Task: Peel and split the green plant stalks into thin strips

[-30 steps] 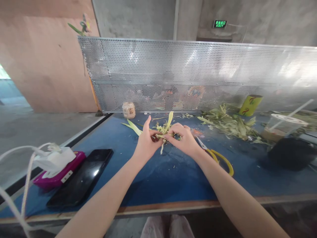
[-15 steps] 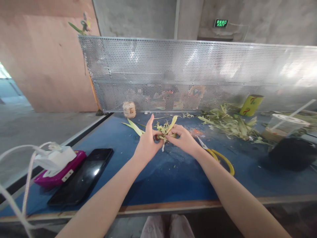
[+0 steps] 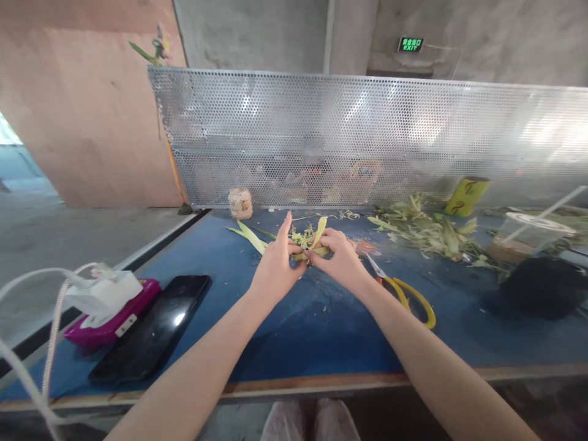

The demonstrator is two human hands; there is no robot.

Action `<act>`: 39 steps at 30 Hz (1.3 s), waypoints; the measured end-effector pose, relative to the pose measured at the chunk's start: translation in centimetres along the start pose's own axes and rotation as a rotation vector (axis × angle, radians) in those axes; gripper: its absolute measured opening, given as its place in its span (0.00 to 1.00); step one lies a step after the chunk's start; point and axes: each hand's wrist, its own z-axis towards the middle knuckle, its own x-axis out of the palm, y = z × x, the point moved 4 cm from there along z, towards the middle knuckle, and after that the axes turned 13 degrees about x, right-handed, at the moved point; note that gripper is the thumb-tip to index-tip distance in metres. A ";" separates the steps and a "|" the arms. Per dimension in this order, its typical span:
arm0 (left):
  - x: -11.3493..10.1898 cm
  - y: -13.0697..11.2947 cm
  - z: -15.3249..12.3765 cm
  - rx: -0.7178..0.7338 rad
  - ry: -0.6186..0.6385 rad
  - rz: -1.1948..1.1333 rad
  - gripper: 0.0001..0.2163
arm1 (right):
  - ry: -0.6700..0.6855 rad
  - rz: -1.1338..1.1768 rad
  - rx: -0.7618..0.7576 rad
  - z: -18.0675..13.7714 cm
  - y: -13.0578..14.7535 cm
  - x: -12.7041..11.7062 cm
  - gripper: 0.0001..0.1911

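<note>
Two bare hands work close together over the middle of the worktop [image 3: 303, 343], a bit nearer its far edge than its near edge. The left hand [image 3: 275, 263] has its thumb and a finger pinched shut on one end of a thin green plant piece [image 3: 301, 256], and another finger sticks straight up. The right hand [image 3: 337, 254] pinches the same piece from the other side, and a pale leaf [image 3: 319, 231] stands up by its fingers. Small green bits [image 3: 302, 236] lie just behind the hands, and a long leaf [image 3: 252, 237] pokes out to the left. Scissors [image 3: 404, 294] with yellow handles lie beside the right wrist. A big heap of leaves [image 3: 432, 233] sits toward the far right corner, with a yellow tube [image 3: 466, 196] behind it and a clear cup [image 3: 533, 231] with a straw to its right. Near the left edge are a black phone [image 3: 151, 327] and a purple box [image 3: 103, 327] with a white plug [image 3: 103, 294] on top. A metal sheet [image 3: 275, 122] full of holes stands along the far edge, and a green exit sign [image 3: 410, 44] glows on the gray wall [image 3: 505, 37].
</note>
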 end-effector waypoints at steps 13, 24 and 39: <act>0.0 2.1 -0.1 -0.320 -0.178 -0.298 0.40 | -0.275 -0.028 -0.192 -1.3 0.8 -1.0 0.08; 1.0 2.5 -0.6 -0.643 -0.401 -0.728 0.42 | 0.150 -0.340 -0.025 -1.3 0.5 2.9 0.15; -1.1 3.9 0.1 -0.487 -0.617 -0.650 0.45 | 0.763 -0.212 -0.022 -3.3 0.6 3.9 0.11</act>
